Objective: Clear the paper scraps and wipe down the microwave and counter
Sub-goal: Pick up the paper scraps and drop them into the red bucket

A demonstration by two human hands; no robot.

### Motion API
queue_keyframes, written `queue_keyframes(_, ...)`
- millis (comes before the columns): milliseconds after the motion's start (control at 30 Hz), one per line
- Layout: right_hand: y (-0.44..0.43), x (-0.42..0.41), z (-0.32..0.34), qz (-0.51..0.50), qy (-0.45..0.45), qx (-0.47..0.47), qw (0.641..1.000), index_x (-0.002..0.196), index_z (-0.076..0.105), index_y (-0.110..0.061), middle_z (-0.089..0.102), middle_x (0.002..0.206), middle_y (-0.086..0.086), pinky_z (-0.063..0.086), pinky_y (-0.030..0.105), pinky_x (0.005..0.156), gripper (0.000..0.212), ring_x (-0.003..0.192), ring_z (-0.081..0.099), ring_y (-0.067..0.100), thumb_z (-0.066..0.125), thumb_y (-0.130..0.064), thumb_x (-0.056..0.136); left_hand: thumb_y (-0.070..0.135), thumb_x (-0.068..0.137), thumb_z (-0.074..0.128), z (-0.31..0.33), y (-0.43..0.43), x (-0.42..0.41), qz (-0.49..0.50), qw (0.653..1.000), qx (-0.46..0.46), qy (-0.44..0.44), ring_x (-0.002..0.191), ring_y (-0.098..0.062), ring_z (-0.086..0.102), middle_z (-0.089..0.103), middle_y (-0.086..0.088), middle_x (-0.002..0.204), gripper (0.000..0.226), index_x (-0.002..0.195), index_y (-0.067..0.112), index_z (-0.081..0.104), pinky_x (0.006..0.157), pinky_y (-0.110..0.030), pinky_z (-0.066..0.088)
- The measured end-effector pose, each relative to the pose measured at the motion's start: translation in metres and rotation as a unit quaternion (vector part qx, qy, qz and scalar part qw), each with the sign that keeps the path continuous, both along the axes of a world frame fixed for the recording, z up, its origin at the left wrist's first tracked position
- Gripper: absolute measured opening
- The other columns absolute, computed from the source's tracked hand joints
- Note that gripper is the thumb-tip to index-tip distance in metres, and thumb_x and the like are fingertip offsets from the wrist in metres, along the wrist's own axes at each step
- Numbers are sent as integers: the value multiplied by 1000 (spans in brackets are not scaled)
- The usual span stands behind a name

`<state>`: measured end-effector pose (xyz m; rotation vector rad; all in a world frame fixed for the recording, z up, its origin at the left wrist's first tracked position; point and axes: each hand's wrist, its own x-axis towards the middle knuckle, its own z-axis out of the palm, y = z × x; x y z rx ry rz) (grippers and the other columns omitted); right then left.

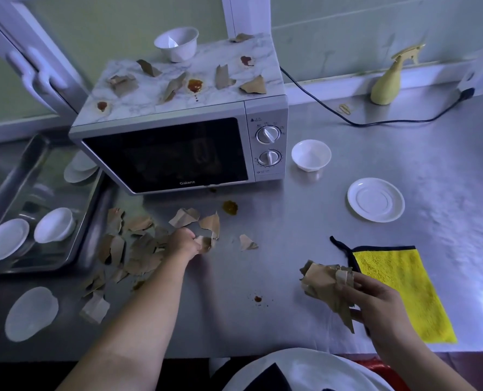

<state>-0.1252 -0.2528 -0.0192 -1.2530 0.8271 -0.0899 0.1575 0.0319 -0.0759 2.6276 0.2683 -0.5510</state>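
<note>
Left hand (184,240) closed on a brown paper scrap (206,241) on the steel counter (291,249), right hand (375,303) gripping a wad of scraps (322,280), microwave (178,131) top littered, stained.

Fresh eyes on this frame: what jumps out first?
Brown paper scraps litter the counter in front of the microwave, with more scraps and red-brown stains on its top. The left hand grabs at the pile; the right hand holds a wad beside a yellow cloth.

Dim bluish light; glare on counter (446,170) at right; wide-angle bending edges; corners soft.
</note>
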Motion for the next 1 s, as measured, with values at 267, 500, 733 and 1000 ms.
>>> queue_keyframes(267, -6, 1, 2, 2, -9, 7, 1000, 100, 78, -9, 77, 96, 16, 59, 40, 72, 25, 87, 75, 35, 66, 7, 86, 11, 80, 73, -2, 0, -6, 18, 1000, 8, -9, 94, -35, 66, 65, -11, 91, 16, 89, 10, 60, 80, -39, 54)
queue_keyframes(500, -4, 8, 3, 25, -32, 14, 999, 94, 80, -15, 78, 91, 11, 59, 34, 63, 25, 76, 75, 24, 67, 5, 86, -1, 83, 56, 4, 3, -29, 172, 960, -213, -48, 84, -24, 58, 68, -10, 97, 28, 107, 8, 66, 69, -27, 39)
queue_keyframes(733, 15, 28, 0, 72, -47, 36, 996, 92, 81, -25, 78, 91, 9, 57, 38, 68, 26, 79, 74, 24, 69, -2, 87, 2, 83, 72, 81, -7, -96, 117, 922, -367, 31, 89, -25, 67, 72, -5, 98, 20, 98, 16, 70, 81, -40, 55)
queue_keyframes(1000, 45, 52, 12, 158, -75, 101, 979, 93, 81, -16, 76, 85, 15, 58, 38, 64, 23, 72, 74, 28, 67, 1, 88, 3, 76, 81, 135, -42, -155, -48, 916, -378, 123, 71, -7, 62, 73, 3, 85, 23, 94, 16, 73, 63, -18, 50)
